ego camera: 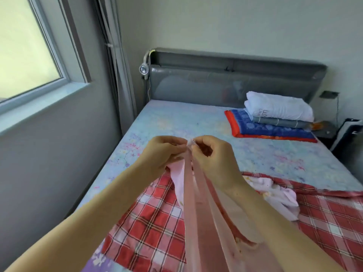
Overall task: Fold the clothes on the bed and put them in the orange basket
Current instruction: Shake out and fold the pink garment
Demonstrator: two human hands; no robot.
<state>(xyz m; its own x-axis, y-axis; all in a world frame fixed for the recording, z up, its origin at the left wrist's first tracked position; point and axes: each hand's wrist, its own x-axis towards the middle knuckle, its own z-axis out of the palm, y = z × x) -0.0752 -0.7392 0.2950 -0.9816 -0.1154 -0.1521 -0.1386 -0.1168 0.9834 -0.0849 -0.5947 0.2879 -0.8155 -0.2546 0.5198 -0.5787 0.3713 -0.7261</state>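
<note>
- Folding looks to be at its opening step: the left hand (163,152) and right hand (212,154) meet above the bed (176,122), each grip pinched on the top edge of a pink garment (198,203).
- That garment hangs in long narrow folds from the fingertips towards the camera, its lower end out of frame.
- Next move, as I judge it: draw the two hands apart to spread the cloth, lay it flat on the bed, then fold it. Thin fabric like this will likely slip and bunch, so the pinch needs to hold at the corners.
- Orange basket is not in view, so the carry to it cannot be planned from here.
- Under the hands lies a red plaid cloth (149,222) with a crumpled pale garment (275,193) on it, both unfolded.
- Near the grey headboard (235,81) sits a folded stack (275,118): white on grey on blue and red.
- Bed sheet is pale blue with a speckled print.
- Window (23,46) and grey curtain (119,75) stand to the left; a clip lamp (144,69) hangs at the headboard's corner.
</note>
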